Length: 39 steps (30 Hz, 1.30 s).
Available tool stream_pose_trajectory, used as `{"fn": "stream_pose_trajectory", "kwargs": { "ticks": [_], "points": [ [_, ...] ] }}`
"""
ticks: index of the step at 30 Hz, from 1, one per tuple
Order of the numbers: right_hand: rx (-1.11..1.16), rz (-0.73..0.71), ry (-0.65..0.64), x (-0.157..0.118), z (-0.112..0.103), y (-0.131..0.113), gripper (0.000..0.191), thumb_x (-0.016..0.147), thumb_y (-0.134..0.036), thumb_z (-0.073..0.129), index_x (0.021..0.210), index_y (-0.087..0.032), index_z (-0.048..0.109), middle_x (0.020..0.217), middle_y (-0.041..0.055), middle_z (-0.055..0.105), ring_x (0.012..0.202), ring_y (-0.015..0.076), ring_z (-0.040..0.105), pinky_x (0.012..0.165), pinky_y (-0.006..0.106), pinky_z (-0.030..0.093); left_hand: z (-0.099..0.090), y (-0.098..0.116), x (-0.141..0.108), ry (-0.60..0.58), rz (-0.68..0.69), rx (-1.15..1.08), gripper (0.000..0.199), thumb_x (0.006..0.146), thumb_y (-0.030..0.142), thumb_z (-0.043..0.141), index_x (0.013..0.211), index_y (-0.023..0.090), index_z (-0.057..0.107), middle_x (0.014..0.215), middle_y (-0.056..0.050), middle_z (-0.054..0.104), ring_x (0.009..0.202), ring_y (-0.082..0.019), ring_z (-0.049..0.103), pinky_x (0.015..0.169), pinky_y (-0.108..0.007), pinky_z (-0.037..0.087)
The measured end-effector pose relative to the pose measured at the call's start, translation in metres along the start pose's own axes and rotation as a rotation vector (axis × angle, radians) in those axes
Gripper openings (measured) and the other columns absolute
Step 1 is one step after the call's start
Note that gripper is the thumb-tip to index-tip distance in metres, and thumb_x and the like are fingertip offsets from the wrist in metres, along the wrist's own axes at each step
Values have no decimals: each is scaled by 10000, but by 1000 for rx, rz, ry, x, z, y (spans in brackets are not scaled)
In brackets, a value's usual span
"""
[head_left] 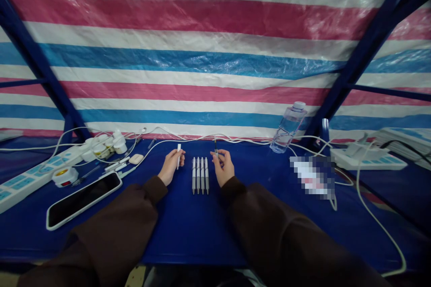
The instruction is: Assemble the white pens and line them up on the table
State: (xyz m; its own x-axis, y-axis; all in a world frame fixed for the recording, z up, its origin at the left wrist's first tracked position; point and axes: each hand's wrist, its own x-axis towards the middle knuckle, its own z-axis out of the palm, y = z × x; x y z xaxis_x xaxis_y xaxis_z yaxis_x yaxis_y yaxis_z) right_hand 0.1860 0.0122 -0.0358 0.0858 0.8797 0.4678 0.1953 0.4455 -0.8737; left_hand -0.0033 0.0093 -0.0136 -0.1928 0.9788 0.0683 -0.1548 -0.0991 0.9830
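Note:
My left hand (171, 166) is raised above the blue table covering (188, 237), pinching a white pen barrel (178, 156) upright between thumb and fingers. My right hand (224, 167) pinches a thin dark pen refill (215, 147), held upright at the fingertips. Between my hands, several white retractable pens (200, 175) lie side by side, their tips toward me. Neither hand touches them. Brown sleeves cover both my forearms.
Left of my hands lie a power strip (37, 176), a black-screened phone (83, 200), a small earbud case (136, 158) and small white cups (101, 147). A plastic water bottle (288, 128) stands back right, near a pixelated item (313, 177). White cables cross the table.

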Motion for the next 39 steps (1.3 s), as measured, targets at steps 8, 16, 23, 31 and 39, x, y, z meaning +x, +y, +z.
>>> {"fn": "stream_pose_trajectory", "kwargs": {
  "ticks": [8, 16, 23, 31, 39],
  "points": [
    [169, 220, 86, 7, 4, 9, 319, 750, -483, 535, 854, -205, 417, 883, 82, 701, 529, 135, 608, 558, 275, 463, -5, -2, 4, 15, -143, -152, 208, 744, 270, 579, 857, 99, 616, 819, -110, 679, 693, -164, 645, 615, -257, 465],
    [195, 245, 108, 8, 5, 13, 356, 722, -517, 547, 842, -206, 425, 857, 81, 708, 509, 140, 612, 557, 284, 469, -4, -1, 6, 3, -183, -192, 176, 754, 226, 549, 852, 97, 618, 859, -125, 680, 729, -173, 655, 629, -254, 477],
    [187, 243, 93, 8, 5, 15, 338, 728, -505, 535, 853, -208, 434, 845, 63, 699, 507, 136, 610, 522, 268, 459, -4, 2, 2, -22, -148, -171, 202, 766, 256, 548, 881, 105, 616, 881, -132, 676, 744, -185, 656, 652, -278, 489],
    [182, 269, 113, 10, 4, 17, 312, 723, -449, 528, 887, -192, 460, 860, 56, 651, 508, 125, 595, 439, 229, 429, -3, 5, -1, -28, 12, -34, 381, 731, 397, 621, 1023, 154, 600, 884, -91, 676, 727, -166, 628, 578, -230, 434],
    [49, 63, 94, 8, 2, 18, 174, 708, -318, 543, 828, -191, 545, 761, 36, 618, 647, 158, 591, 619, 294, 492, -3, 6, -2, 49, 216, 260, 278, 703, 326, 639, 933, 183, 703, 918, -59, 696, 898, -214, 593, 757, -284, 413]
  ]
}}
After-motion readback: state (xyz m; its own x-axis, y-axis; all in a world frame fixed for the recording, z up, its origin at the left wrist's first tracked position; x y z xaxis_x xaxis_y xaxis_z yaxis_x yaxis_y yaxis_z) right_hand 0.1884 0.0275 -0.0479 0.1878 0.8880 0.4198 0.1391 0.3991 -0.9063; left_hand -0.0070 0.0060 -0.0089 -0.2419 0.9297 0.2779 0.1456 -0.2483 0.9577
